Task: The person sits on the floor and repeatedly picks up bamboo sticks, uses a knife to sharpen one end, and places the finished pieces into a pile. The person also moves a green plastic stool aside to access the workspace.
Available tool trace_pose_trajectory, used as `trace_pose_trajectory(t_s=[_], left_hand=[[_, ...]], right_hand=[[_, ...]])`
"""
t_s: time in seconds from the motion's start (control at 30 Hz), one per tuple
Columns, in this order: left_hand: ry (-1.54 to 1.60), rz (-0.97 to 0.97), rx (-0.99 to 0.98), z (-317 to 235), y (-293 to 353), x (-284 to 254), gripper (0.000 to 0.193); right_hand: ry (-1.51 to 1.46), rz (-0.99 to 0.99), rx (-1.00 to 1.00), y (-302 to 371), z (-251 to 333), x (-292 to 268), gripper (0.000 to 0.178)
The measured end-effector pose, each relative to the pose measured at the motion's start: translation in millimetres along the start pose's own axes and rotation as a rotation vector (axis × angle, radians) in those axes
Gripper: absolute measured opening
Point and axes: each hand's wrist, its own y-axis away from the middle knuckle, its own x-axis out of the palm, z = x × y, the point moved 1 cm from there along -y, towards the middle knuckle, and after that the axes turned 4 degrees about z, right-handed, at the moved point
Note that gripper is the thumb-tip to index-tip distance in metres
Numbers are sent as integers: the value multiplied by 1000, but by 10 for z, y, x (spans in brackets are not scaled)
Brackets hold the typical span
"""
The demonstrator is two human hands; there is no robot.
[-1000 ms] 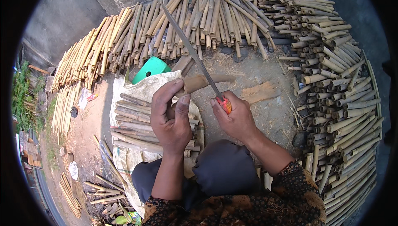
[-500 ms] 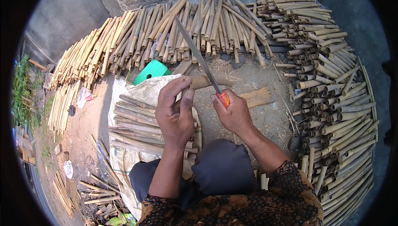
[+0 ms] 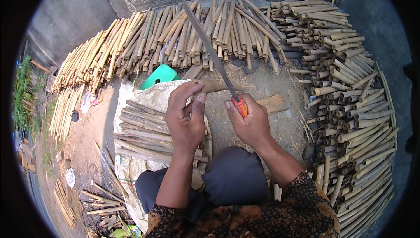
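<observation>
In front of me, my left hand (image 3: 186, 118) is closed around the near end of a short bamboo piece (image 3: 215, 85), which points to the right. My right hand (image 3: 251, 123) grips the red-orange handle of a long machete (image 3: 209, 47). Its narrow blade slants up and to the left, passing across the bamboo piece in this view; whether they touch is hard to tell. Below and left of the hands, several cut bamboo lengths (image 3: 144, 128) lie side by side on a white woven sack (image 3: 124, 109).
Bamboo pole stacks (image 3: 162, 37) line the far wall, and another tall stack (image 3: 350, 107) stands on the right. A green plastic box-like object (image 3: 159, 77) with a hole sits beyond the sack. On the ground lies a flat wooden piece (image 3: 273, 103). Loose sticks (image 3: 103, 205) lie lower left.
My right hand and the machete have moved slightly right and toward me. The blade tip now sits higher in the picture. My left hand keeps hold of the bamboo piece.
</observation>
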Motion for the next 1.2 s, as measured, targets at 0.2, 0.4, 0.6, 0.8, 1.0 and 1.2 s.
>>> trace_pose_trajectory(t_s=[0.2, 0.4, 0.6, 0.8, 1.0, 1.2], left_hand=[[-18, 18, 26, 35, 35, 1, 21], [291, -2, -64, 167, 5, -79, 21], [189, 12, 4, 237, -29, -10, 24], [231, 65, 8, 212, -24, 37, 31], [326, 70, -73, 201, -24, 38, 37], [200, 64, -78, 177, -18, 37, 36]], right_hand=[[286, 117, 247, -13, -636, 85, 31], [192, 23, 397, 127, -940, -43, 30], [-58, 67, 31, 60, -93, -225, 28], [236, 183, 357, -164, -183, -103, 26], [-18, 34, 94, 45, -82, -248, 29], [228, 193, 413, -111, -249, -103, 27]])
